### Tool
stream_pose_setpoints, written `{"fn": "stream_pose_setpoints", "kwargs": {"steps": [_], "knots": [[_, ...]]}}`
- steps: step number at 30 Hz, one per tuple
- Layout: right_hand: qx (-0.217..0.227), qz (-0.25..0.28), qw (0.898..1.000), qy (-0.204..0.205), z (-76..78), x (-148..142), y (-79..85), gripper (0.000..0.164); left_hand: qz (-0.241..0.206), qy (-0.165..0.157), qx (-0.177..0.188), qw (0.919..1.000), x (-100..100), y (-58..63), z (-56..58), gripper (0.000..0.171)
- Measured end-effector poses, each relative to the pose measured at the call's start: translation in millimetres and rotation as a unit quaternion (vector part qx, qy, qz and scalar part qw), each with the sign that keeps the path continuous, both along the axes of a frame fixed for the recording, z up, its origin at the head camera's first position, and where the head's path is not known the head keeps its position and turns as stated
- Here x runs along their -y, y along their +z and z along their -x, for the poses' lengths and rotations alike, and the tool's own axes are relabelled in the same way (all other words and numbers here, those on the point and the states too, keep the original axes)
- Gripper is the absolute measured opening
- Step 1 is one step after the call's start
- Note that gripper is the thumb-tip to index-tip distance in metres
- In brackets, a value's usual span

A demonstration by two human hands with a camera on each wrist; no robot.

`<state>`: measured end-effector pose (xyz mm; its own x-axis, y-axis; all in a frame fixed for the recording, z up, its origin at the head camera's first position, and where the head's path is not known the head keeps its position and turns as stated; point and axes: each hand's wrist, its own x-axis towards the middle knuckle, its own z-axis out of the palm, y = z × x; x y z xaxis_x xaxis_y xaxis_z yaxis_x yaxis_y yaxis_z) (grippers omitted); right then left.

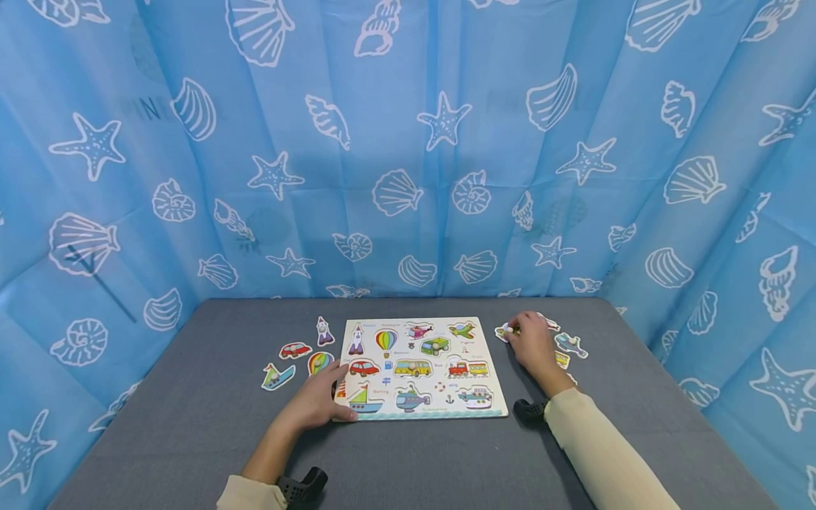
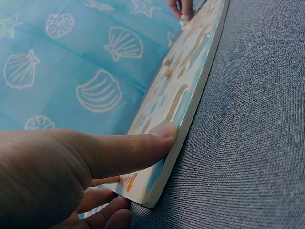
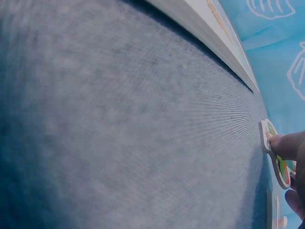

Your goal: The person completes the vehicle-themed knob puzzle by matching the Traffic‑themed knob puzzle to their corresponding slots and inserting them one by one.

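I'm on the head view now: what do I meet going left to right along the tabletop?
Loose sailboat piece → left hand → puzzle board → right hand → loose blue piece.

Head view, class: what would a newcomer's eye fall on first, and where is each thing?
The blue seashell-and-starfish curtain stands out first, filling the background. Next is the vehicle puzzle board on the grey table, held at its near-left corner by the left hand. Right of it, the right hand pinches a puzzle piece.
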<state>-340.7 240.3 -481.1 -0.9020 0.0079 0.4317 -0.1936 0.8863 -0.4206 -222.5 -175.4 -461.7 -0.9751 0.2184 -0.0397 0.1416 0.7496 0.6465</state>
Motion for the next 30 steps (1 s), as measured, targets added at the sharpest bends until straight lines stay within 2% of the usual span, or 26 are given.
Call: {"fn": "stream_pose_setpoints", "kwargs": {"steps": [8,17,30], "knots": [[-0.004,-0.014,1.0,0.004,-3.6,2.7,3.5,0.012,-0.003,0.0,-0.001,1.0,0.9,-1.8,0.1,0.09],[-0.032,-0.007,0.999,0.033,-14.1,11.6,8.0,0.013,0.0,-0.001,-0.001,1.0,0.9,-2.4,1.2,0.09],[-0.005,0.014,0.997,0.071,-31.2,30.2,8.4,0.012,0.005,-0.004,-0.004,1.0,1.1,-3.3,2.2,0.089]]}}
